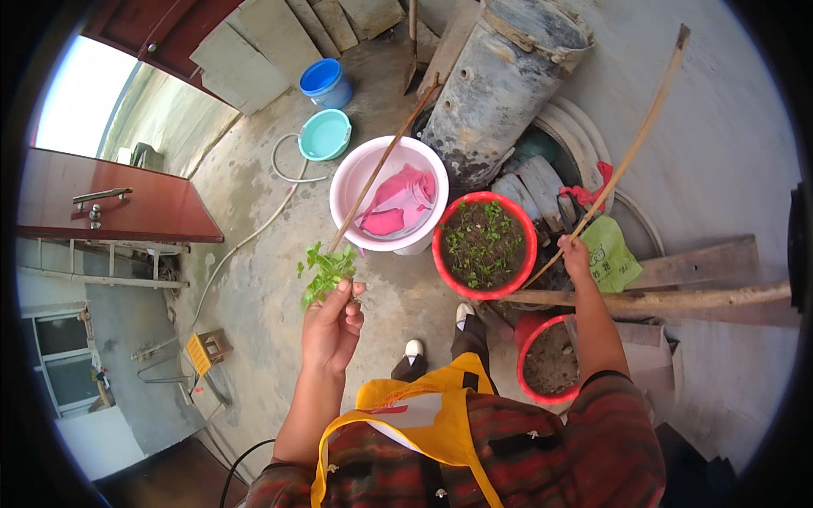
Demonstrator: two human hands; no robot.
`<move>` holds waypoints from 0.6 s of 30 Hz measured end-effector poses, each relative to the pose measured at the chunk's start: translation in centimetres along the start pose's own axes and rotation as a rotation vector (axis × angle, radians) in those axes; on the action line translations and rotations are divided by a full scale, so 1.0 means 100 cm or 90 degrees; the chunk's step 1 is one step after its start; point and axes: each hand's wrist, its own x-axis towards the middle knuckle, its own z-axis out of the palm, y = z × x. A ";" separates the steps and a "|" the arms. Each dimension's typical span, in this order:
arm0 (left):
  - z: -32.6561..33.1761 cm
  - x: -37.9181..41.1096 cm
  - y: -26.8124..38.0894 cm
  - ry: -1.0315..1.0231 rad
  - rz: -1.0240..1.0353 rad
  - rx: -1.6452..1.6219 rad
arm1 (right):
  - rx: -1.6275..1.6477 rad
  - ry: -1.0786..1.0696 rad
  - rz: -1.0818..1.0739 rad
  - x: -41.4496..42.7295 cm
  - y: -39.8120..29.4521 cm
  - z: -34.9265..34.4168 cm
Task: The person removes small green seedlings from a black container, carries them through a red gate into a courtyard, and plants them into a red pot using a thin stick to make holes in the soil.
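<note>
Between the thumb and fingers of my left hand is a small bunch of leafy green herbs, perhaps coriander. My right hand is closed around a long, slightly bent wooden stick, which rises toward the upper right. The stick's lower end reaches down beside a round red planter of dark soil with low green plants growing in it. Left of the planter, a pale pink basin holds water and pink cloth. A thinner stick lies across that basin.
A second red planter holds soil. Behind stand a turquoise basin, a blue bucket and a large grey cylinder. A hose crosses the concrete floor. Right are a green bag and a wooden pole; left, a stool.
</note>
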 end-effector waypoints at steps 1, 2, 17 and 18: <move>-0.001 -0.002 -0.001 -0.007 -0.001 0.008 | -0.043 0.003 0.058 -0.005 -0.014 -0.011; -0.003 -0.004 -0.002 -0.019 -0.004 0.012 | -0.005 0.023 -0.023 -0.009 -0.031 -0.024; -0.070 -0.055 -0.005 -0.262 -0.098 0.040 | 0.372 0.405 -0.406 -0.340 -0.323 -0.188; -0.074 -0.059 -0.004 -0.276 -0.103 0.044 | 0.379 0.404 -0.424 -0.371 -0.333 -0.194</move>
